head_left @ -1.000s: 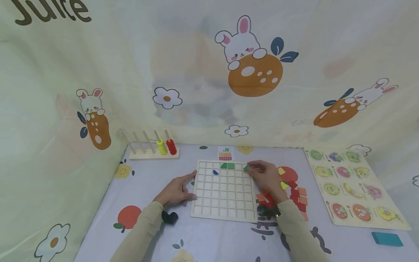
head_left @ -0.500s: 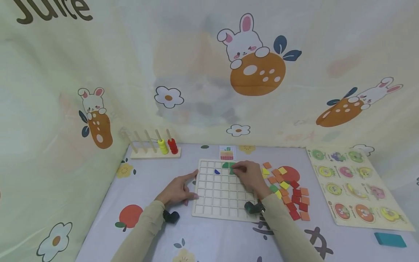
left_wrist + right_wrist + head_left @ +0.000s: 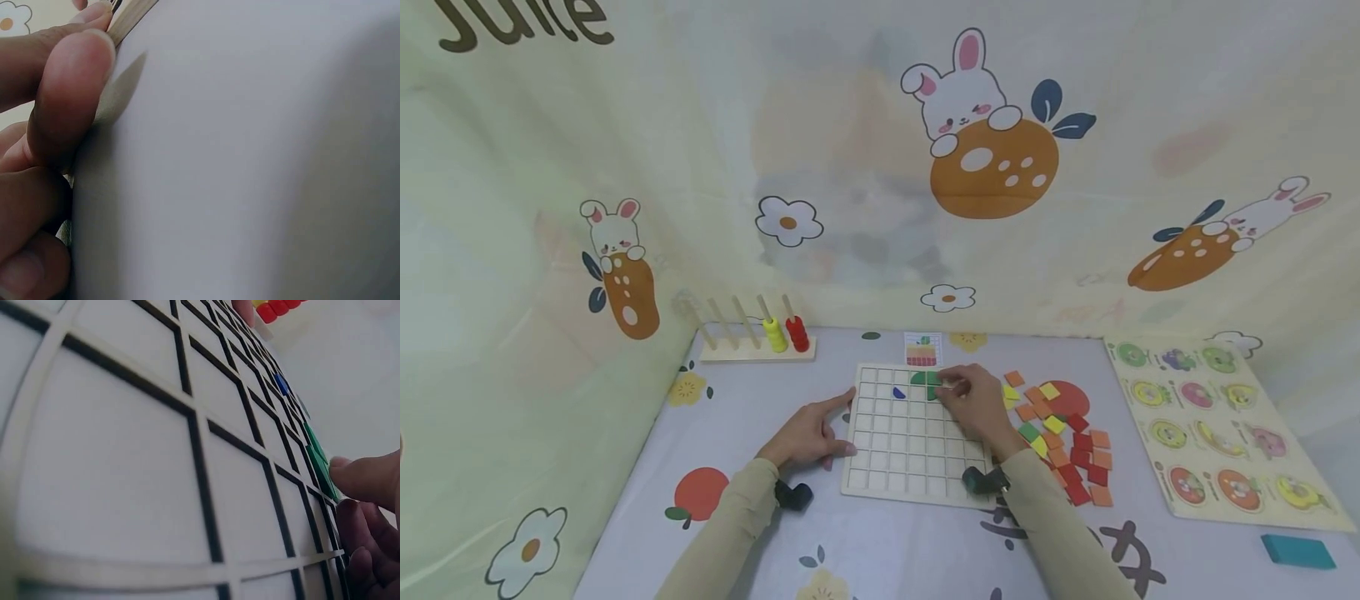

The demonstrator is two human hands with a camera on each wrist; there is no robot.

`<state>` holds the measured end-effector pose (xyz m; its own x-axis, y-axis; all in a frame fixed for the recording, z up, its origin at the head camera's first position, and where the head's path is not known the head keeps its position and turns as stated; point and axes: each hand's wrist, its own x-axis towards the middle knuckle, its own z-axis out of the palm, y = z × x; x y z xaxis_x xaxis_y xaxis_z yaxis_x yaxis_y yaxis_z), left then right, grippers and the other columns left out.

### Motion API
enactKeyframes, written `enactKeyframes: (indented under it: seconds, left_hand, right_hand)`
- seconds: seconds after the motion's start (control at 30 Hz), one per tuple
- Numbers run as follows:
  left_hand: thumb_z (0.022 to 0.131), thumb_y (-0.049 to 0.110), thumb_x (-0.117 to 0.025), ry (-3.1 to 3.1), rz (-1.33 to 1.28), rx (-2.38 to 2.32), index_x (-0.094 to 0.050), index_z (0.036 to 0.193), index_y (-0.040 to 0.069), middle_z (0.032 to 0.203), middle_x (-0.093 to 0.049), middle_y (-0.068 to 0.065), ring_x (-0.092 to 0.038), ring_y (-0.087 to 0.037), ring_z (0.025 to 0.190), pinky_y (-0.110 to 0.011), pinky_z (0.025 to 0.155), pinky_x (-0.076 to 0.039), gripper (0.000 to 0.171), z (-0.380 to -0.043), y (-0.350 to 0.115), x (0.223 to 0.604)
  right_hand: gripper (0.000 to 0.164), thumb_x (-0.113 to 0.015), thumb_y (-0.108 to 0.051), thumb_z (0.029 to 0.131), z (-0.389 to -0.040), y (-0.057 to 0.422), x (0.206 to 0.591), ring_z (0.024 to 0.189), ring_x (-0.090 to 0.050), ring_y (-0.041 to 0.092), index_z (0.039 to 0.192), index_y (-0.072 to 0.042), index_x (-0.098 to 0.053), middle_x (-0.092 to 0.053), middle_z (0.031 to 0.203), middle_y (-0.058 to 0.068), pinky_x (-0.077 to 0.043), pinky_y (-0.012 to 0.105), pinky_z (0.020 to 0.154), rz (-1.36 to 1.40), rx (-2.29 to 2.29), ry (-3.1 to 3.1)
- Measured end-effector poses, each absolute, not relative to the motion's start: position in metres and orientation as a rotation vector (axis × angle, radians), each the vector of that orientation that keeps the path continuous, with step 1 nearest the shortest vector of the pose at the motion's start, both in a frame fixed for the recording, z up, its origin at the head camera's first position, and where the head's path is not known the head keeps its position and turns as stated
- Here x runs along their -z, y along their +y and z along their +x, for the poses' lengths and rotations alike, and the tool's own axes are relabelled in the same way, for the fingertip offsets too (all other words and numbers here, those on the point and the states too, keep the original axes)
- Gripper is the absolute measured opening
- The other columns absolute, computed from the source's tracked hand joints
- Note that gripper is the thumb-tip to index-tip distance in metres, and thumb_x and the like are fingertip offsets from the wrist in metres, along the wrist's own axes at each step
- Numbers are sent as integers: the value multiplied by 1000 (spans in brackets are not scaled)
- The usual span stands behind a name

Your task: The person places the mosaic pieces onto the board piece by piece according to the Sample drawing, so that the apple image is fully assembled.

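Lt hand (image 3: 808,435), index & thumb spread, ungripped, touches square pale-wood grid board (image 3: 908,435) just rt of it, prob. to steady same, while rt hand (image 3: 973,406) pinches small flat green tile (image 3: 932,392) at its fingertips over board, presumably for fine control.
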<state>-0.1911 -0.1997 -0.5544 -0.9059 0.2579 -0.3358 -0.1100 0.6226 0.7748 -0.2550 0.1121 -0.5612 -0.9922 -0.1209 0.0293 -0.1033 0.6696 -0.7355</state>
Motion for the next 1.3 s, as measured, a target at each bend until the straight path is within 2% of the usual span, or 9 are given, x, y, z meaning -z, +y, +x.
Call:
enactKeyframes:
  seconds: [0.33, 0.7, 0.93, 1.17, 1.3]
  left_hand:
    - [83, 25, -92, 2438, 132, -1210, -35, 167, 29, 55, -59, 1, -62, -17, 48, -31, 71, -47, 102, -191, -201, 557]
    - [83, 26, -93, 2438, 112, -1198, -35, 167, 30, 56, -59, 0, -63, -18, 48, -33, 73, -47, 102, -190, -201, 557]
    - [83, 25, -92, 2434, 89, -1197, -36, 167, 31, 56, -59, 0, -62, -17, 49, -31, 69, -46, 101, -190, -198, 557]
    - [83, 25, -92, 2418, 103, -1206, -35, 167, 30, 56, -59, 0, -62, -17, 49, -32, 71, -47, 102, -189, -195, 555]
    - [84, 26, -92, 2440, 84, -1173, -34, 168, 31, 57, -60, 1, -63, -17, 50, -32, 72, -47, 102, -190, -197, 555]
  right_hand:
    - [27, -80, -22, 95, -256, 108, 558, 99, -62, 24, 121, -15, -76, -68, 115, 8, -49, 37, 86, -70, 1288, 2820]
    - [39, -84, -30, 92, -255, 110, 562, 96, -64, 22, 127, -15, -74, -69, 114, 9, -50, 32, 81, -133, 1236, 2820]
    - [38, -84, -29, 93, -250, 114, 560, 95, -63, 22, 126, -15, -74, -69, 112, 8, -49, 34, 81, -153, 1264, 2826]
    - [40, -79, -36, 96, -232, 155, 547, 100, -63, 24, 130, -15, -73, -72, 113, 8, -52, 33, 82, -91, 1264, 2865]
    - [39, -78, -32, 96, -224, 195, 534, 99, -65, 25, 128, -10, -73, -75, 111, 10, -56, 40, 85, -70, 1094, 2870]
